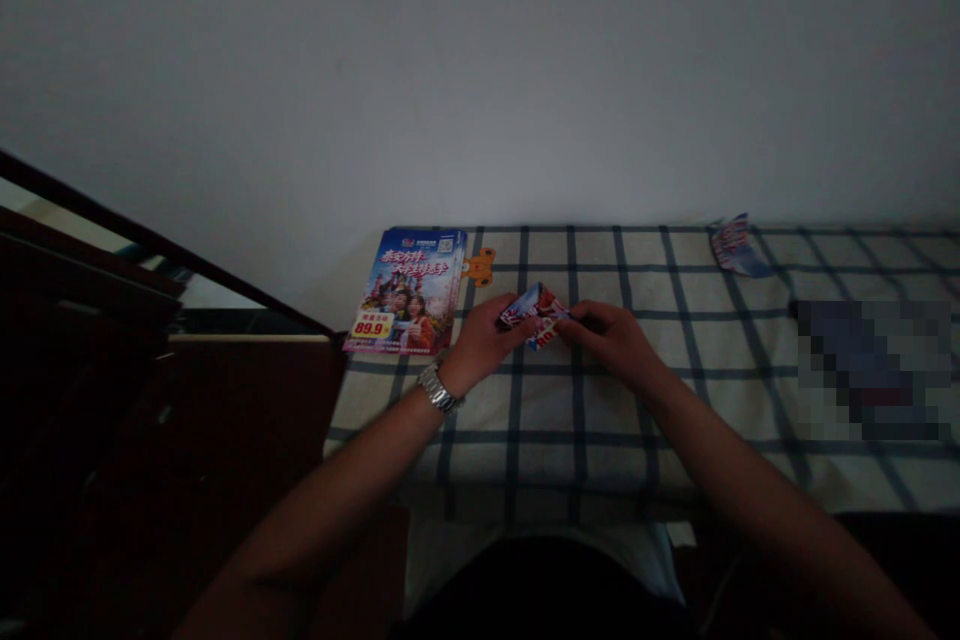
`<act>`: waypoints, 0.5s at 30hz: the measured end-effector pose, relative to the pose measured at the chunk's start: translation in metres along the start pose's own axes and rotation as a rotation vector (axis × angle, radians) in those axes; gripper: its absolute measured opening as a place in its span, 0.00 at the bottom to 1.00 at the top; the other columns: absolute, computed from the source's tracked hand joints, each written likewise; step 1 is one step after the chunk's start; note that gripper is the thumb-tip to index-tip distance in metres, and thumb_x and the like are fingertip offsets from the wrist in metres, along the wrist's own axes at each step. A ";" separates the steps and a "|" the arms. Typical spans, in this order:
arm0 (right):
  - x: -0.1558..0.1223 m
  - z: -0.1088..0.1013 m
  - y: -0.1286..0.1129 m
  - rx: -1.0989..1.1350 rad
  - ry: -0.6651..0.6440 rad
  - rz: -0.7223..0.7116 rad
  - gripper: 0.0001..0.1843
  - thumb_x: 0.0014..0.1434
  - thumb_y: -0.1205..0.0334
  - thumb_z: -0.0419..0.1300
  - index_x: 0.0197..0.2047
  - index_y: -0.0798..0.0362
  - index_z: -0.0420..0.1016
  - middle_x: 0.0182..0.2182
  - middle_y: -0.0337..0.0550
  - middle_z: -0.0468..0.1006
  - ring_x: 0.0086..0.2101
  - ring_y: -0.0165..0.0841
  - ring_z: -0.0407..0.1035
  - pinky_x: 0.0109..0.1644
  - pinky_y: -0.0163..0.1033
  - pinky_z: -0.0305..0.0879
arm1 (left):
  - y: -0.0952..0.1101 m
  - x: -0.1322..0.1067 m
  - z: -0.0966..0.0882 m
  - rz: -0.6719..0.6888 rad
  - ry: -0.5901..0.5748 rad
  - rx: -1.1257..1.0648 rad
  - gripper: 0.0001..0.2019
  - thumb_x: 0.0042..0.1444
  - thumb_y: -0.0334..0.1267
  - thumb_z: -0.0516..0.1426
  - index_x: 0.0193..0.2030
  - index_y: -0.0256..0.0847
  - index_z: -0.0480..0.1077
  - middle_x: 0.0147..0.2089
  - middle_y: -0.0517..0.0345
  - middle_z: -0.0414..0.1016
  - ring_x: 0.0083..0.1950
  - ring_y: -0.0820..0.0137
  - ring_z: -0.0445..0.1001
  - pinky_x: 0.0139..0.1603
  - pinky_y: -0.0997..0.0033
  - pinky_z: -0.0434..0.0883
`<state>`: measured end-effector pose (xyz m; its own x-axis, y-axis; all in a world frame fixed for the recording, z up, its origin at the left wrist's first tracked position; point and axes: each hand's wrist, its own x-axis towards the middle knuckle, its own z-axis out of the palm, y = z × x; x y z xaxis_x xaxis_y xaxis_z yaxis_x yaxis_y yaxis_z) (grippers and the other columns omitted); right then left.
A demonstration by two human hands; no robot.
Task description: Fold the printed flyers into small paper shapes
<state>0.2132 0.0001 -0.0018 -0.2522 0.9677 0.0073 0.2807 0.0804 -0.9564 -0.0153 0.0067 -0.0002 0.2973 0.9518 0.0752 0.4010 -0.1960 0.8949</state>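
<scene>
Above the plaid cloth, the fingers of your left hand and right hand grip one printed flyer, which seems partly folded, not yet flat, while the flyer stack lies unfolded.

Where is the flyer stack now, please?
In the head view, the flyer stack lies left of centre on the checked cloth, beside the orange figure and left of the left hand.

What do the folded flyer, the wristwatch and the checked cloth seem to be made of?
Folded flyer: printed paper, judging by its folds; gloss unclear. Wristwatch: shiny silvery metal, probably steel, from the band's glints. Checked cloth: matte fabric, perhaps cotton, with soft wrinkles.
</scene>
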 end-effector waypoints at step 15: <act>0.004 0.002 0.005 0.053 0.013 -0.029 0.17 0.58 0.45 0.67 0.42 0.50 0.81 0.35 0.42 0.83 0.34 0.35 0.75 0.39 0.40 0.71 | 0.004 0.000 -0.002 -0.016 0.044 0.056 0.19 0.62 0.55 0.59 0.39 0.38 0.73 0.30 0.62 0.69 0.30 0.72 0.64 0.29 0.73 0.58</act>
<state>0.2120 0.0034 -0.0073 -0.2471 0.9682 0.0388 0.2235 0.0959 -0.9700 -0.0154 0.0067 0.0039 0.2528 0.9641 0.0812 0.4532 -0.1921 0.8704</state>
